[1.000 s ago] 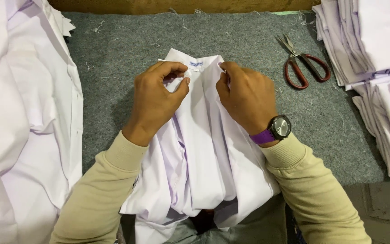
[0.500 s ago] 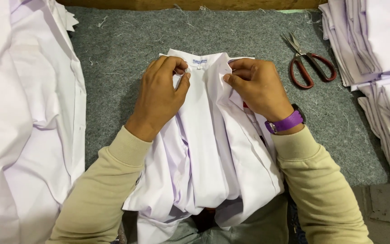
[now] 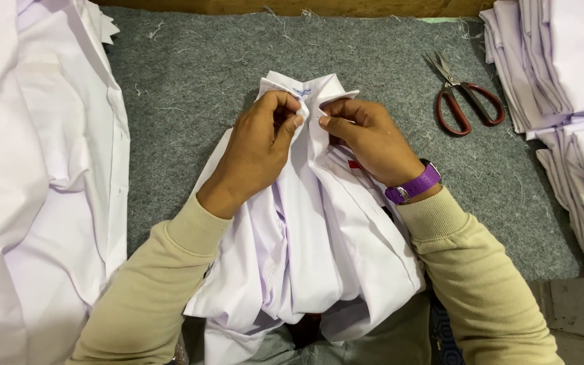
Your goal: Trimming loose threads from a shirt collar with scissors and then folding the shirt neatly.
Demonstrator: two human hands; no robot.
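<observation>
Shirt: you have a white, smooth woven cotton shirt (image 3: 312,250) lying at the near-middle of the grey felt-covered table (image 3: 197,88), collar pointing to the far edge, body bunched in soft lengthwise folds that spill over the near edge toward you.
Collar: the stiff, pointed white collar (image 3: 305,86) stands up at the shirt's far end, with a small label on its inner band.
Left hand: your left hand (image 3: 258,152) is curled nearly closed, thumb and fingertips pinching the collar's left side.
Right hand: your right hand (image 3: 370,138) is likewise curled tight, pinching the collar's right side just beside the left hand; a purple strap watch (image 3: 412,187) sits on that wrist.
Sleeves: both your arms wear beige ribbed-cuff knit sleeves (image 3: 481,284).
Scissors: metal scissors with red loop handles (image 3: 464,101) lie closed, near the far right of the felt, well apart from your hands.
Left pile: loose white shirts (image 3: 42,169) drape in broad folds along the left edge.
Right stack: folded white garments (image 3: 562,74) are layered flat at the right edge.
Felt: coarse, fuzzy, scattered with thread scraps.
</observation>
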